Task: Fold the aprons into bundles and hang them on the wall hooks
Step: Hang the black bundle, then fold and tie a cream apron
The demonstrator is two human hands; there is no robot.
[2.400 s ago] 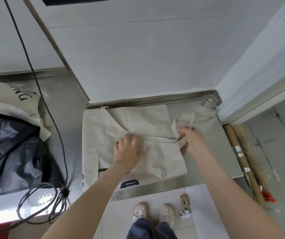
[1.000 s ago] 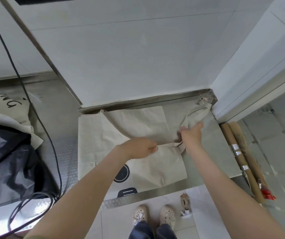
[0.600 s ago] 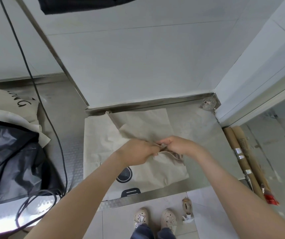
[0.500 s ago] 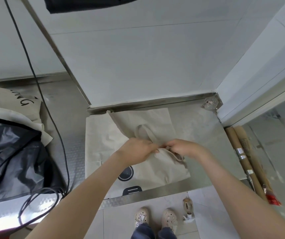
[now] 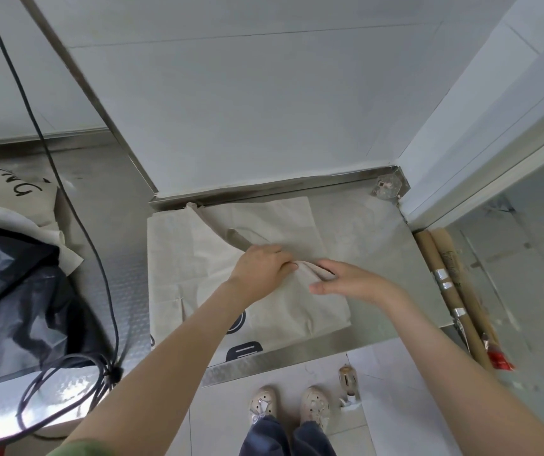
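- On the steel counter (image 5: 395, 274), close against the wall, the beige apron (image 5: 191, 258) lies spread flat with its top part folded down over the middle. This looks like an early fold, and no bundle has formed yet.
- The left hand (image 5: 260, 268) has its fingers curled over a raised ridge of cloth at the centre and pinches it. If that pinch slackens, the ridge would likely fall flat and the fold would have to be started again.
- The right hand (image 5: 351, 279) meets it from the other side, fingers nearly straight over the same ridge and thumb spread below. I cannot tell whether it grips the cloth or only rests there.
- A loose strap (image 5: 239, 236) runs out from under the left hand. Left outside the fold, it could trail from the bundle or snag when lifted.
- The apron's printed lower edge reaches the counter's front lip. A pull toward the body might drag the cloth over the edge onto the floor.
- A black cable (image 5: 76, 225) hangs over the counter left of the apron. A wide sweep of the left arm could catch it.
- Cardboard tubes (image 5: 455, 291) lean just beside the counter's right end and might be knocked.
- No wall hooks are in view.
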